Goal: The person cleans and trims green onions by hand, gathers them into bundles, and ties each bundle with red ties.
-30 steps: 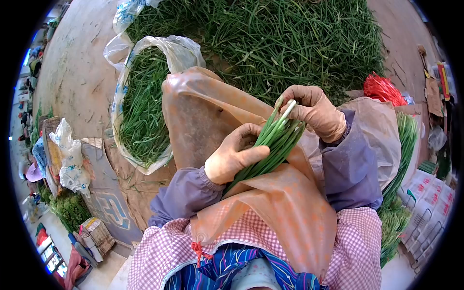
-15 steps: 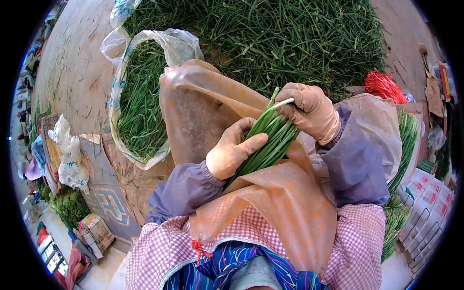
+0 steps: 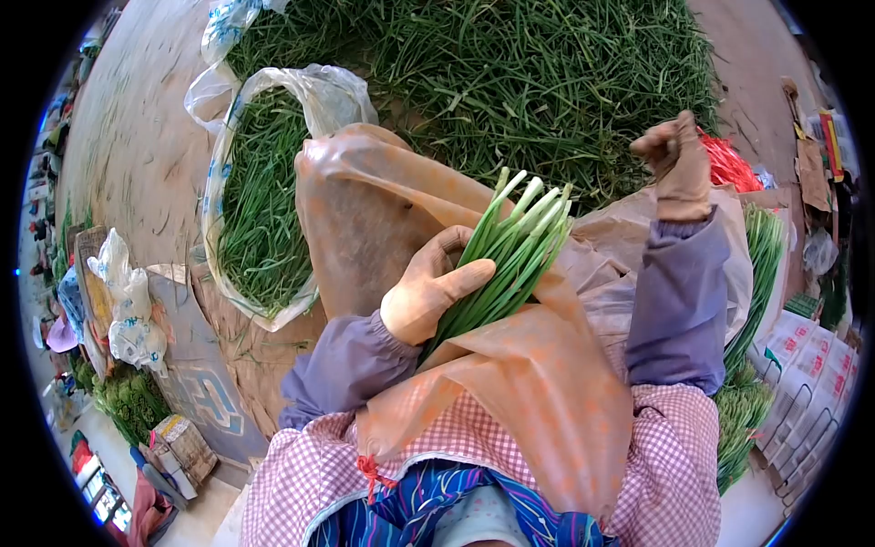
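My left hand (image 3: 433,290), in a tan glove, is closed round a bunch of green stalks (image 3: 501,264) above my lap. The white ends of the stalks point up and to the right. Off to the right, my right hand (image 3: 676,164), also gloved, is raised away from the bunch beside the red strands (image 3: 729,164). Its fingers are curled, and whatever may be between them is too small to make out. A brownish plastic sheet (image 3: 365,201) covers my legs.
A large heap of green leaves (image 3: 529,73) lies ahead. An open plastic bag (image 3: 214,219) of greens is at the left, near cardboard (image 3: 196,319) and a crumpled clear bag (image 3: 132,310). Bundled green stalks (image 3: 761,264) stand at the right beside a white printed box (image 3: 807,365).
My right hand has left the stalk tips and moved up and right, towards the red strands. My left hand still holds the bunch, whose white ends now show spread out.
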